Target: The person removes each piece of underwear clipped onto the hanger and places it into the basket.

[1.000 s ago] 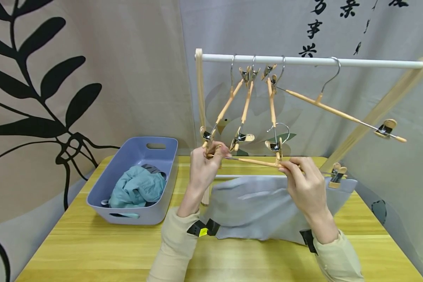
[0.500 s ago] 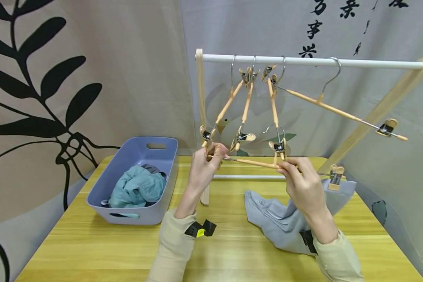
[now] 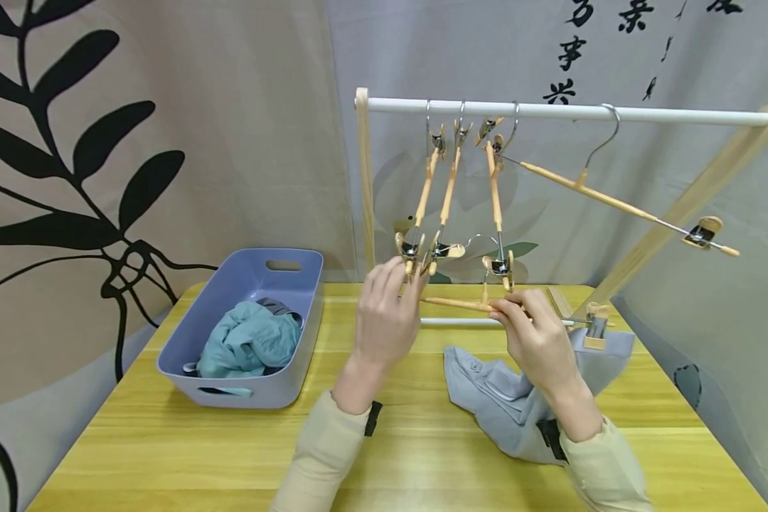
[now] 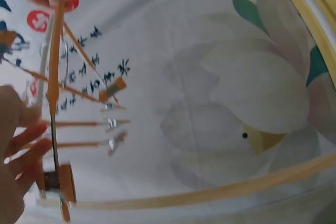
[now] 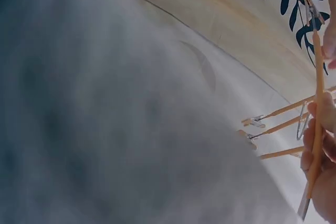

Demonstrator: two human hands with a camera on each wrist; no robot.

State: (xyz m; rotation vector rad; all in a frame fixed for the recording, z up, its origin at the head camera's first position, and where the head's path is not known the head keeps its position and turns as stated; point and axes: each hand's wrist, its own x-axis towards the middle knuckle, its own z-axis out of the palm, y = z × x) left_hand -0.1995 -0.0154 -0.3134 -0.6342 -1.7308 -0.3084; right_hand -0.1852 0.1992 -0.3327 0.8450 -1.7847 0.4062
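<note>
My right hand [image 3: 537,345] pinches the middle of a wooden clip hanger [image 3: 454,304], held above the table in front of the rack. Its right clip [image 3: 594,334] grips a grey-blue garment [image 3: 505,419], whose other end lies loose on the table. In the right wrist view, blurred grey cloth [image 5: 105,108] fills the left side. My left hand [image 3: 387,316], fingers extended upward, is by the held hanger's left end and the lower clip [image 3: 410,249] of a hanging hanger. The left wrist view shows the held hanger's left clip [image 4: 65,182] beside my fingers, without cloth.
Several clip hangers hang from the white rail [image 3: 563,112] of a wooden-framed rack, close behind my hands. A blue basket [image 3: 301,384] with a crumpled teal cloth [image 3: 249,338] stands left on the wooden table [image 3: 185,455]. Patterned curtains hang behind.
The garment's left end has dropped from the hanger onto the table. The held hanger has shifted left. My left hand has turned and let go, and the leftmost hanging hanger has swung right.
</note>
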